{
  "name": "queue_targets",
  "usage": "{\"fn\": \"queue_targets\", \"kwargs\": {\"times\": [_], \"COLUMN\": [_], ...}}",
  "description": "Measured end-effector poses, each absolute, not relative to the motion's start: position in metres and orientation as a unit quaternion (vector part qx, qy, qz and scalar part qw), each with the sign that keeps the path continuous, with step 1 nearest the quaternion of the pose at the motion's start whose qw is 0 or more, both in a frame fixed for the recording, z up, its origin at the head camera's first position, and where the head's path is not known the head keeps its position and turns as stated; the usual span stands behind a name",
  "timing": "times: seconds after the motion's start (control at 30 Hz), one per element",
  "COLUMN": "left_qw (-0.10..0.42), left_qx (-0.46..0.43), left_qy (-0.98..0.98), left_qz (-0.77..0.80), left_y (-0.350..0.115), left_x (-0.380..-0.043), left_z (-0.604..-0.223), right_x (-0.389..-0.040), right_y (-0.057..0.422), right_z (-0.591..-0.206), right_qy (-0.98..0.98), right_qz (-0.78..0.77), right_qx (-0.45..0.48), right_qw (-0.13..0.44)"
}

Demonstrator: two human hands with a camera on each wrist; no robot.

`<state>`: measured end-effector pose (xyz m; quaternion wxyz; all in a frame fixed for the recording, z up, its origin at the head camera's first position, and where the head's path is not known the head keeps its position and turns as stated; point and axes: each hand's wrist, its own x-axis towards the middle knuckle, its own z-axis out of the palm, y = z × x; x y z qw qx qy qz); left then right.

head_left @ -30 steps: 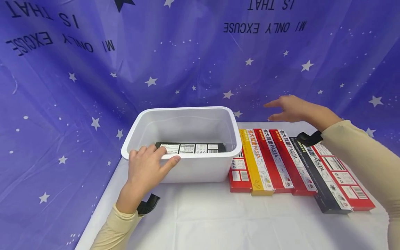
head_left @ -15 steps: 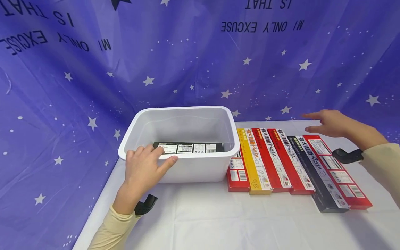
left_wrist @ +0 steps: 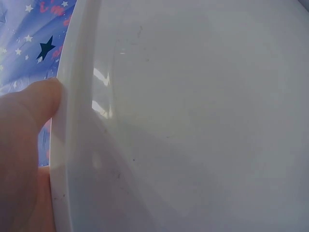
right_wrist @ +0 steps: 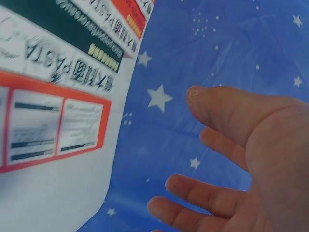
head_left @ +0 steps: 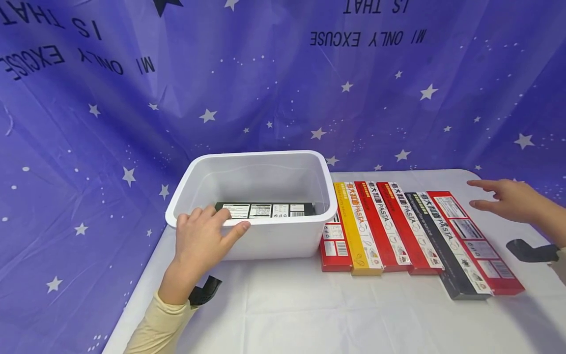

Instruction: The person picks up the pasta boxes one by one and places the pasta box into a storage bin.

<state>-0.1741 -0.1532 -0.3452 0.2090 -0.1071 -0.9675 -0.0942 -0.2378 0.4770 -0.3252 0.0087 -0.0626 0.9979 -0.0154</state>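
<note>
My left hand grips the near left rim of a white plastic bin, fingers over the edge and thumb along the outside. In the left wrist view the bin's wall fills most of the picture. A black pasta box lies inside the bin. My right hand hovers with fingers extended, holding nothing, just right of a red pasta box. In the right wrist view that red box lies left of the spread fingers.
Right of the bin lies a row of pasta boxes: a red one, a yellow one, two more red ones and a black one. They rest on a white tablecloth. A purple starry cloth hangs behind.
My right hand has moved right and down, from above the back of the box row to beyond its right end. The left hand stays on the bin's rim.
</note>
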Motion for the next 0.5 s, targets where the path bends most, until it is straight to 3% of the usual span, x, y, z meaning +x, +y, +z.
{"fn": "queue_targets", "kwargs": {"times": [0.5], "left_qw": [0.211], "left_qx": [-0.107], "left_qy": [-0.967], "left_qz": [-0.096], "left_y": [-0.153], "left_x": [-0.175], "left_z": [-0.345], "right_x": [-0.200], "right_y": [0.507], "right_z": [-0.362], "right_qy": [0.998], "right_qz": [-0.055], "right_qx": [-0.037], "right_qw": [0.006]}}
